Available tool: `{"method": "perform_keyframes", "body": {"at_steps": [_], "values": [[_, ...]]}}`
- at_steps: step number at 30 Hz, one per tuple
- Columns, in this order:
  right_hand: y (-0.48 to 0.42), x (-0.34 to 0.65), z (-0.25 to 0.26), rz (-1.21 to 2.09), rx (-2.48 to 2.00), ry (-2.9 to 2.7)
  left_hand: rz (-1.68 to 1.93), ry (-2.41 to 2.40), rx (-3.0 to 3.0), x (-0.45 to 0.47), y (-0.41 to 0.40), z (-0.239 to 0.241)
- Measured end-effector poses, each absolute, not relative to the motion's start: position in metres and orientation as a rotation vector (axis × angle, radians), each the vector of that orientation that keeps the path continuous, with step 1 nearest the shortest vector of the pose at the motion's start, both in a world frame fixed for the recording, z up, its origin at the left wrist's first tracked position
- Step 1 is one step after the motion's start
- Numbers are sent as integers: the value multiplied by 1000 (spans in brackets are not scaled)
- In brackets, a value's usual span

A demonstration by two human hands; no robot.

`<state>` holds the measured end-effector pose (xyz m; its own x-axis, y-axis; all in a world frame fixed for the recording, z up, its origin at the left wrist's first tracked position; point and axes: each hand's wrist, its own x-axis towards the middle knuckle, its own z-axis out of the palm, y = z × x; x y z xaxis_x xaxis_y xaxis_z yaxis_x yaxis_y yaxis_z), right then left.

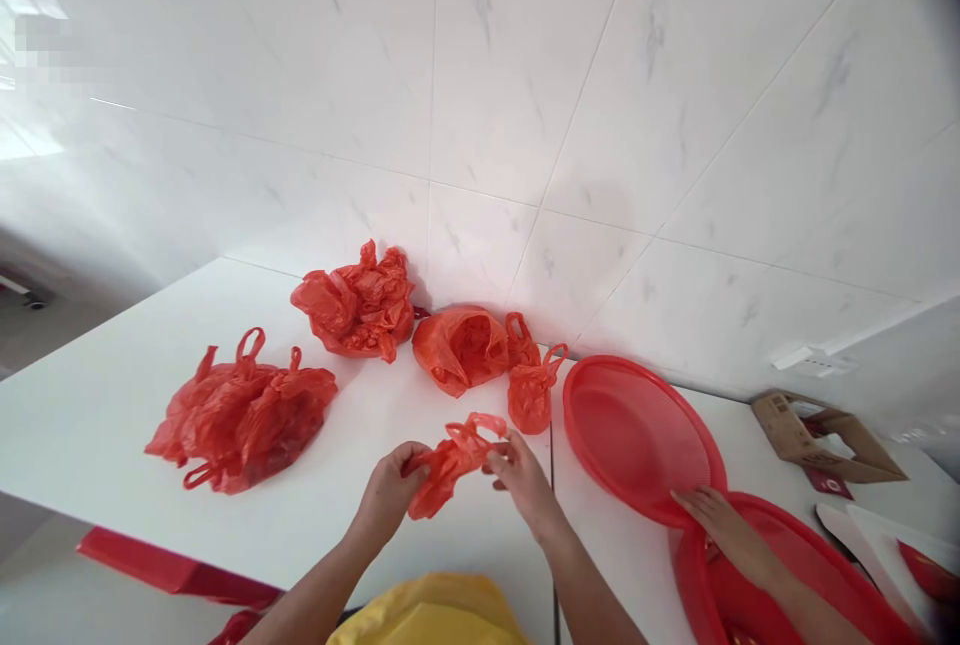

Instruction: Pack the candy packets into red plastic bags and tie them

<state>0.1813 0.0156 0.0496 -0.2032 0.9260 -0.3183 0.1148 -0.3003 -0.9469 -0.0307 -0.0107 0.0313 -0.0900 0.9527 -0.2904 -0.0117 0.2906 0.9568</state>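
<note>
My left hand (390, 495) and my right hand (521, 475) both grip a small crumpled red plastic bag (454, 460) just above the white table (97, 415). The left hand pinches its lower end, the right hand holds its upper end by the handles. Behind it lie several more red plastic bags: a large flat pile (240, 410) at the left, a crumpled one (360, 305) by the wall, an open one (459, 347) and a small knotted one (531, 385).
Another person's hand (712, 515) rests on stacked red round plastic trays (637, 435) at the right. A torn cardboard piece (817, 435) lies at the far right. A white tiled wall (525, 105) backs the table. Yellow cloth (431, 610) shows below.
</note>
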Motion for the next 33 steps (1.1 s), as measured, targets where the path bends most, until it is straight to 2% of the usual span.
{"method": "perform_keyframes", "body": {"at_steps": [6, 13, 18, 21, 26, 33], "values": [[-11, 155, 35, 1751, -1301, -993, 1030, 1281, 1024, -6, -18, 29], [8, 197, 29, 1364, -1265, -654, 1128, 1516, 1012, -46, -5, 10], [2, 205, 45, 1303, -1326, -884, 1261, 1782, 1328, -57, -11, 20], [-6, 193, 52, 1325, -1372, -1053, 1208, 1660, 1504, -35, -16, 28], [-20, 179, 61, 1387, -1257, -1291, 1054, 1555, 1466, -7, -14, 28], [-30, 205, 47, 1233, -1370, -1507, 1201, 1427, 1480, -36, -2, 30]]}}
